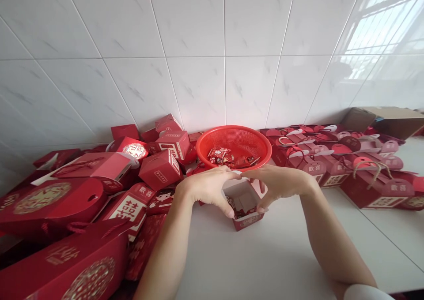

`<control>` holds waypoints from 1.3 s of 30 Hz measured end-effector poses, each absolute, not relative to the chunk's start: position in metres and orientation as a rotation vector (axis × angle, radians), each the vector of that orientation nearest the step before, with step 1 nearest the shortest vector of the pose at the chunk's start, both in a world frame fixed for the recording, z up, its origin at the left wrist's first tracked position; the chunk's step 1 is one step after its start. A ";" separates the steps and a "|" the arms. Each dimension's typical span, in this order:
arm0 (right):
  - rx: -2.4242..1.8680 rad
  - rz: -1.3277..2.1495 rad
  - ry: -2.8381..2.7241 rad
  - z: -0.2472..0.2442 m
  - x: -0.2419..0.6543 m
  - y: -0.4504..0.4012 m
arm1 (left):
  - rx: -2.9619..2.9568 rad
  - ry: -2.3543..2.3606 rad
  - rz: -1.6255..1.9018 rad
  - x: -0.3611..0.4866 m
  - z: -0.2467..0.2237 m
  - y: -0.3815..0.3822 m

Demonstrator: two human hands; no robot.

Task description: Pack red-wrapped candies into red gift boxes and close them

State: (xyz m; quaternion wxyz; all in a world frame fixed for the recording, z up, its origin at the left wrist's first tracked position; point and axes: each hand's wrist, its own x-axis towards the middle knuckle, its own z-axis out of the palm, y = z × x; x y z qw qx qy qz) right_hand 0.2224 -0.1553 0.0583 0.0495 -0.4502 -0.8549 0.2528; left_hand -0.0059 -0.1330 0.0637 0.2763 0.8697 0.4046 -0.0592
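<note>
A small red gift box (249, 222) stands on the white table with its top open, and small wrapped pieces lie inside it. My left hand (210, 187) curves around the box's left side, thumb at the near left corner and fingers at the far edge. From the other side my right hand (281, 183) grips the right edge, thumb at the near right corner. Some fingertips of both hands are hidden behind the box walls. Just beyond the hands sits a red plastic basket (233, 132) with small red wrapped sweets (221, 154) in it.
Red gift boxes (96, 167) lie heaped on the left, some tipped over. Closed boxes with handles (374, 187) stand in rows on the right. A cardboard box (394, 119) is at the far right. Behind everything rises a white tiled wall (195, 88).
</note>
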 end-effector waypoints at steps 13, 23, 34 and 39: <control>-1.341 1.049 -2.523 0.045 0.236 -0.161 | 2.322 1.144 -0.009 0.017 0.053 -0.136; -1.019 1.153 -2.199 -0.002 0.259 -0.179 | 2.385 1.059 0.087 0.012 0.044 -0.122; -0.901 1.150 -1.882 -0.031 0.259 -0.183 | 2.312 1.047 -0.016 0.024 0.043 -0.125; -0.760 1.365 -1.794 -0.037 0.265 -0.183 | 2.304 1.063 -0.114 0.031 0.035 -0.119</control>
